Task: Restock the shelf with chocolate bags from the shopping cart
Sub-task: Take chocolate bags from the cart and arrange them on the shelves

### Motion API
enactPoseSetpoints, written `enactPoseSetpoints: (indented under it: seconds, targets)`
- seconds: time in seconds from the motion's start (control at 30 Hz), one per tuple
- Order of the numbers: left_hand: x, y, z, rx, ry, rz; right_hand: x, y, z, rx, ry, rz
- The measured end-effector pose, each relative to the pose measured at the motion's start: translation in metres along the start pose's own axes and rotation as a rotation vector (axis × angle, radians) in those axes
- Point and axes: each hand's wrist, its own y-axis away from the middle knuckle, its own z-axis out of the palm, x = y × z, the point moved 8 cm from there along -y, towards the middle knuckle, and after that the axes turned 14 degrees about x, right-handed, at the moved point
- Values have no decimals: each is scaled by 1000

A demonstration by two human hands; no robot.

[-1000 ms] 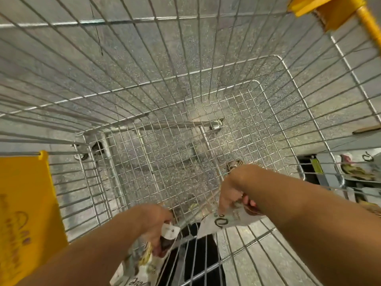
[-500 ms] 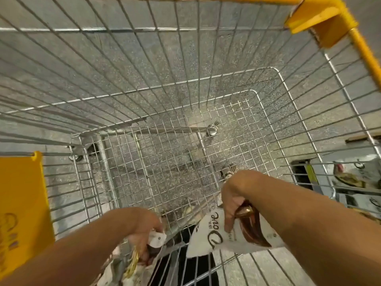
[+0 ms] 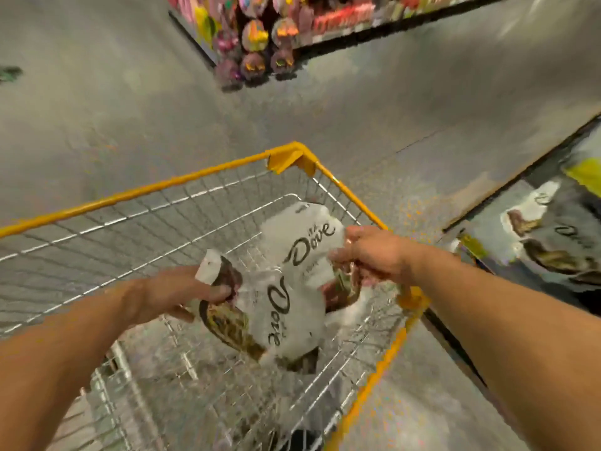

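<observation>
Above the wire shopping cart [image 3: 182,180] with its yellow rim I hold two white Dove chocolate bags. My left hand [image 3: 175,296] grips the nearer bag [image 3: 276,317] at its top corner. My right hand [image 3: 374,255] grips the farther bag [image 3: 305,242] by its edge, above the cart's right rim. The two bags overlap in the middle of the view. The shelf [image 3: 549,236] at the right edge holds more white Dove bags, blurred.
Grey floor surrounds the cart. A display of colourful sweets [image 3: 257,37] stands at the far end of the aisle, top centre. A dark shelf base runs along the right, close to the cart's right side.
Both hands have lifted their bags up out of the cart's bottom to rim height. The view has swung up from the cart's inside to the aisle and shelf.
</observation>
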Motion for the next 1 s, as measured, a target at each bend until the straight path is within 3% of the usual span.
enactPoseSetpoints:
  seconds: [0.3, 0.53, 0.73, 1.0]
  targets:
    - [204, 82, 62, -86, 189, 219, -7, 130, -158, 386, -530, 10]
    - [297, 120, 198, -222, 230, 251, 92, 199, -265, 625, -572, 80]
    - [324, 118, 327, -299, 196, 191, 226, 216, -316, 754, -778, 150]
    - [280, 75, 454, -350, 219, 24, 374, 200, -327, 813, -865, 297]
